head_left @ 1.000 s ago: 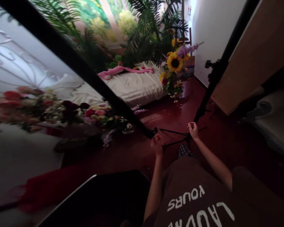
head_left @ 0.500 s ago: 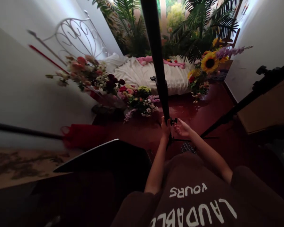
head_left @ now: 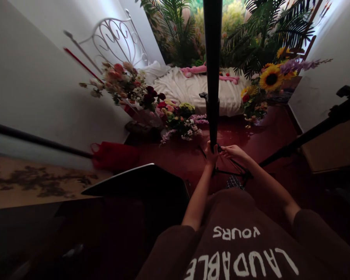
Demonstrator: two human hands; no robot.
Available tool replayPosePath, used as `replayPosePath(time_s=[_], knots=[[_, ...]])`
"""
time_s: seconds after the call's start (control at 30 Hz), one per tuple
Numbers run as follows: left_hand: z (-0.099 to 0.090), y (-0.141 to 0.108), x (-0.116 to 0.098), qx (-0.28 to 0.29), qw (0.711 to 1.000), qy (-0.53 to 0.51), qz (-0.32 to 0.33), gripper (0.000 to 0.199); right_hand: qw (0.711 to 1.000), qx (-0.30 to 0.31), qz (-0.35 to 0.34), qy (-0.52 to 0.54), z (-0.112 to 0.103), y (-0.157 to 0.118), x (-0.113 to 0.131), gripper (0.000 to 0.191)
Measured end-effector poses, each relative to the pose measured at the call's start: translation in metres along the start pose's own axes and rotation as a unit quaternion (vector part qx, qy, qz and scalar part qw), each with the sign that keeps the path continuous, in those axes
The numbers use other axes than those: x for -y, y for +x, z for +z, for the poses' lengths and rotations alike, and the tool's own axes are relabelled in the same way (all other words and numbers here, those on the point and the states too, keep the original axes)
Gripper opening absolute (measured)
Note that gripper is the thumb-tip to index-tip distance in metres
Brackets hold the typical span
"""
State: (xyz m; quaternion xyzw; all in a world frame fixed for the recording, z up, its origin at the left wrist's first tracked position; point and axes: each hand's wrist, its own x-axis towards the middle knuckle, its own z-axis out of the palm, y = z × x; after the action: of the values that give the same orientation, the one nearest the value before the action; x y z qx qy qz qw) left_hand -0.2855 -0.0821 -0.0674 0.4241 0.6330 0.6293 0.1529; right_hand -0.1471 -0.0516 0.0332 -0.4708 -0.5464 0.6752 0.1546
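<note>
Stand (head_left: 212, 66), black and tubular, rises near centre; our left hand (head_left: 212, 154) grasps it, our right hand (head_left: 236, 153) pinches its small black knob (head_left: 219, 148). Adjusting this, we judge, calls for steady bracing.

A tall black stand (head_left: 212, 77) on the glossy dark red floor (head_left: 233, 131)

I can read two words on the person's brown T-shirt (head_left: 239, 212). The big word says "LAUDABLE" (head_left: 240, 265), and the smaller one says "YOURS" (head_left: 236, 233). Both are in white capital letters that look a bit wobbly, like somebody painted them. From the head camera they look upside down, with "YOURS" nearer the waist and "LAUDABLE" up closer to the neck.
</note>
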Motion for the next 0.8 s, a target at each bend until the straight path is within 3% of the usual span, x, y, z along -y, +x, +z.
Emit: replayPosePath(time_s=[0.03,0.13,0.27,0.37,0.47,0.57,0.7,0.8], knots=[[0.000,0.000,0.001,-0.001,1.000,0.004,0.006,0.056,0.993,-0.036,-0.047,-0.102,0.000,-0.005,0.001,0.024],[0.000,0.000,0.002,0.002,1.000,0.007,0.021,0.056,0.921,-0.122,-0.182,-0.323,-0.002,-0.020,0.009,0.024],[0.000,0.000,0.002,0.012,0.999,-0.008,0.038,0.055,0.854,-0.146,-0.403,-0.294,0.006,-0.028,0.041,0.073],[0.001,0.000,0.003,0.004,1.000,-0.003,0.029,0.055,0.799,-0.172,-0.503,-0.282,0.027,-0.024,0.077,0.094],[0.001,0.001,0.003,0.010,1.000,-0.005,0.022,0.053,0.771,-0.196,-0.537,-0.280,0.054,-0.016,0.110,0.095],[0.001,0.001,0.001,0.026,0.999,-0.015,0.014,0.052,0.771,-0.253,-0.516,-0.274,0.073,-0.009,0.130,0.083],[-0.001,0.000,-0.002,0.035,0.999,-0.015,0.018,0.051,0.791,-0.278,-0.470,-0.276,0.077,-0.005,0.137,0.072],[-0.002,-0.001,-0.001,0.044,0.998,-0.027,0.022,0.050,0.799,-0.277,-0.444,-0.295,0.074,-0.002,0.128,0.071]])
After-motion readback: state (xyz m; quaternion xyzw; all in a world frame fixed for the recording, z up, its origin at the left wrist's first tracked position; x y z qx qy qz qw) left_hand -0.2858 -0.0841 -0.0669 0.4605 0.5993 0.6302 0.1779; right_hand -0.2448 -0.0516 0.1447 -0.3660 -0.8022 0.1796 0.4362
